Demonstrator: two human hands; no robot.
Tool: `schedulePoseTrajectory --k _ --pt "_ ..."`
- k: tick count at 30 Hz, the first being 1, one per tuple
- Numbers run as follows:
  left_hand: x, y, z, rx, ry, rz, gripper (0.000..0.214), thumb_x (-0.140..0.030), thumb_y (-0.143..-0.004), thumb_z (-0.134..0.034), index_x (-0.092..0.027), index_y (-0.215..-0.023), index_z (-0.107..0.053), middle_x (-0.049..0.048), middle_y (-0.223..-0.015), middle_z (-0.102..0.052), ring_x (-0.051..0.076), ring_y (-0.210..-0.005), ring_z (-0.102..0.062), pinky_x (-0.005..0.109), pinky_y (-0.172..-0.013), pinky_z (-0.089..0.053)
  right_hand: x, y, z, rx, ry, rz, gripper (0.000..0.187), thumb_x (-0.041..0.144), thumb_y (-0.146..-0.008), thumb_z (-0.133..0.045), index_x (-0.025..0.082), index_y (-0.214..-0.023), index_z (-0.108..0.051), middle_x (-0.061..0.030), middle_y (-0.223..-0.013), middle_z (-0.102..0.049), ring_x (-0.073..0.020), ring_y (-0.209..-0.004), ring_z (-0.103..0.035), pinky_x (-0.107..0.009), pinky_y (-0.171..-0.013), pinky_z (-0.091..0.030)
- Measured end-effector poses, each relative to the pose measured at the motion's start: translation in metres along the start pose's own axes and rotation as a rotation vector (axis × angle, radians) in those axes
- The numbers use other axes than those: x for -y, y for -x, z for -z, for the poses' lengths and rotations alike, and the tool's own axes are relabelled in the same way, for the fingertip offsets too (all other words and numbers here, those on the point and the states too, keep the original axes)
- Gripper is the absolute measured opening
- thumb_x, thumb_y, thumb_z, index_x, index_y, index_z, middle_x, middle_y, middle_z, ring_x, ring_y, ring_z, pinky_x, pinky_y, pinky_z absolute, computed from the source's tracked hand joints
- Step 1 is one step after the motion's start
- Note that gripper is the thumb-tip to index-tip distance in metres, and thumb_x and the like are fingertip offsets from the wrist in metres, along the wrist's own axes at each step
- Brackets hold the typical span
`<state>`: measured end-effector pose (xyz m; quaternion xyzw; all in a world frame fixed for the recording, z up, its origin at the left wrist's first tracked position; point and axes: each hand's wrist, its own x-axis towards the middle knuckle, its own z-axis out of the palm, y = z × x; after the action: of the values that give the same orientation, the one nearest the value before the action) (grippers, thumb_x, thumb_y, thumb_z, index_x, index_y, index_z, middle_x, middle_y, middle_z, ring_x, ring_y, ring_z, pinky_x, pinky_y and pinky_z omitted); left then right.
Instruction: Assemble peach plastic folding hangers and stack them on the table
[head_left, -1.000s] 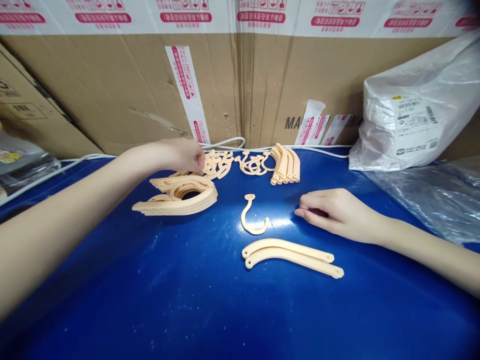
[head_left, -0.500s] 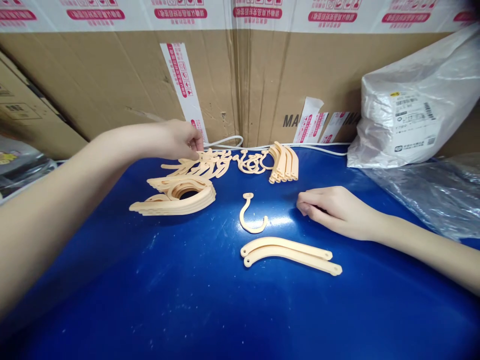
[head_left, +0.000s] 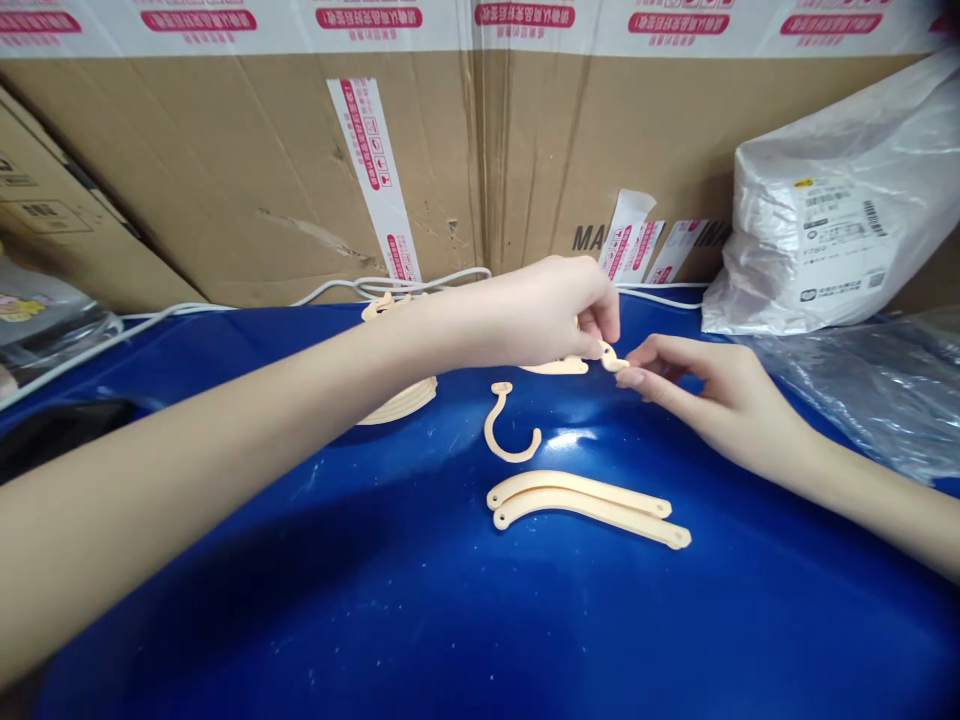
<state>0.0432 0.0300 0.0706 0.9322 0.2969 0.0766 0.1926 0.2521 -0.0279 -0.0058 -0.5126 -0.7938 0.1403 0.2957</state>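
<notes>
My left hand (head_left: 551, 315) reaches across the blue table (head_left: 375, 590) and pinches a small peach plastic part (head_left: 611, 358) at its fingertips. My right hand (head_left: 705, 395) meets it from the right, fingers curled, fingertips touching the same part. Just below lies a single peach hook (head_left: 508, 425), and nearer me a pair of long curved arms (head_left: 589, 505) side by side. A stack of assembled hanger pieces (head_left: 401, 400) shows under my left forearm, mostly hidden.
Large cardboard boxes (head_left: 247, 170) with red-and-white tape wall off the back. White cables (head_left: 405, 285) run along the table's far edge. A grey plastic parcel (head_left: 832, 230) and clear plastic wrap (head_left: 877, 400) sit at right. More peach parts hide behind my left arm.
My left hand swung from the pile at back left over to the right, carrying a small part. My right hand lifted off the table and met it.
</notes>
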Motion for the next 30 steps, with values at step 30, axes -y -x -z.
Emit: schedulePoseTrajectory --k 30 --pt "0.082 0.023 0.028 0.24 -0.463 0.753 0.042 -0.053 -0.065 -0.066 -0.018 -0.087 -0.072 0.0104 -0.078 -0.067 0.033 -0.082 -0.064 0.037 -0.072 -0.043 -0.018 -0.01 0.008 0.171 -0.38 -0.266 0.021 0.038 -0.076 -0.065 0.019 -0.069 -0.071 -0.0022 -0.063 -0.064 -0.0122 -0.055 -0.053 -0.025 -0.047 -0.037"
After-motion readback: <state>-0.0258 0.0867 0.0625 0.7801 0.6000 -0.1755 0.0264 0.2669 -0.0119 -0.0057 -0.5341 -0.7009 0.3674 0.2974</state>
